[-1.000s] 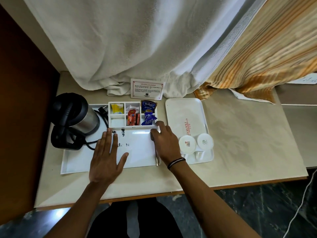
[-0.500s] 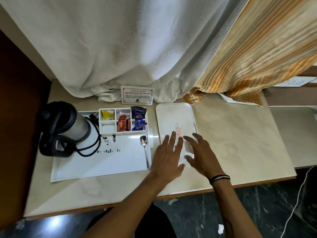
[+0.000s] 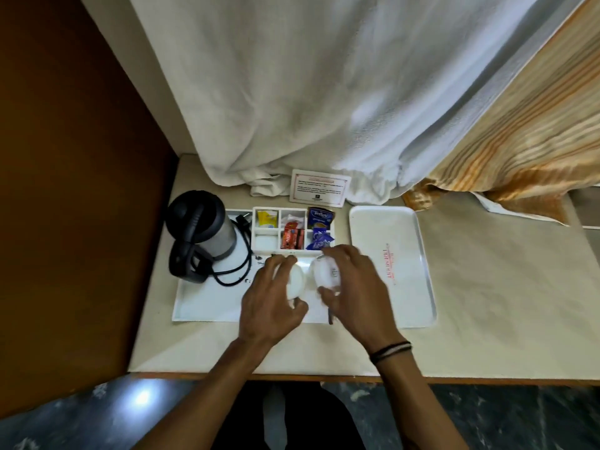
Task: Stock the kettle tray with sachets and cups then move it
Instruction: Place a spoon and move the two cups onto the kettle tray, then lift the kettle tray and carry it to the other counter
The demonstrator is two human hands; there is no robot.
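Observation:
The white kettle tray [image 3: 207,303] lies on the counter with the black and steel kettle [image 3: 203,230] at its back left. A divided sachet box [image 3: 266,241] at the tray's back holds yellow, red and blue sachets [image 3: 319,219]. My left hand [image 3: 272,297] grips a white cup [image 3: 297,280] over the tray's middle. My right hand [image 3: 354,284] grips a second white cup [image 3: 324,272] just beside it. Both cups are upside down and blurred. A spoon [image 3: 330,316] pokes out under my right hand.
A second white tray [image 3: 393,264] with red lettering lies to the right. A printed card [image 3: 319,188] leans against a white towel [image 3: 308,92] at the back. A wooden panel [image 3: 65,190] borders the counter on the left; a striped curtain [image 3: 519,141] hangs at right.
Both hands took the two cups from the right tray and carried them left over the kettle tray. The right tray now holds nothing.

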